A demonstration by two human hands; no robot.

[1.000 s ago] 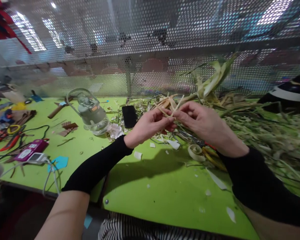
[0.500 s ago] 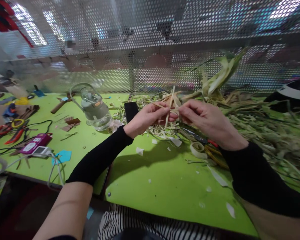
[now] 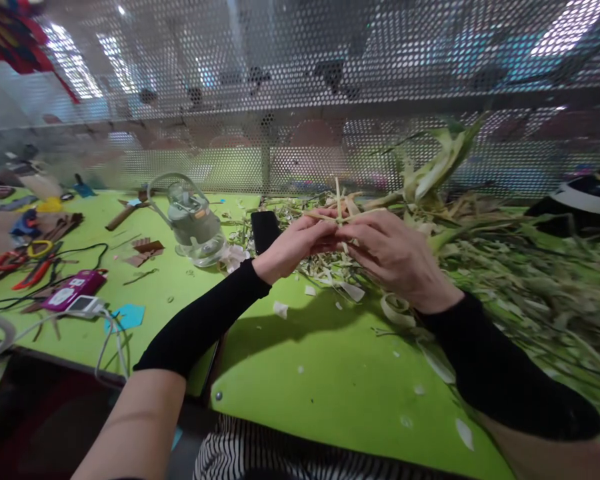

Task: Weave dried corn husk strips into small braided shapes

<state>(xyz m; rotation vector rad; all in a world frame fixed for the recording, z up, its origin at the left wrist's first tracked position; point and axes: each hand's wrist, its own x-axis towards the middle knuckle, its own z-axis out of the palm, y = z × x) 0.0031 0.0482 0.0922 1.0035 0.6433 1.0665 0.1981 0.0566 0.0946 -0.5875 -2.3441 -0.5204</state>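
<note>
Strips (image 3: 338,192) crossed, pinched by left hand (image 3: 300,241) and right hand (image 3: 403,257), presumably to steady crossing above plant scraps (image 3: 325,268).

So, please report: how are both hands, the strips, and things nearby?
Left hand and right hand close together, fingers on strips. Pale strips crossed. Scraps beneath hands; phone near left hand.

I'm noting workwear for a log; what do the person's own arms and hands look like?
The left hand and right hand are gloveless. The plain black left sleeve and matching right sleeve run up from the wrist, with bare arm beyond.
</note>
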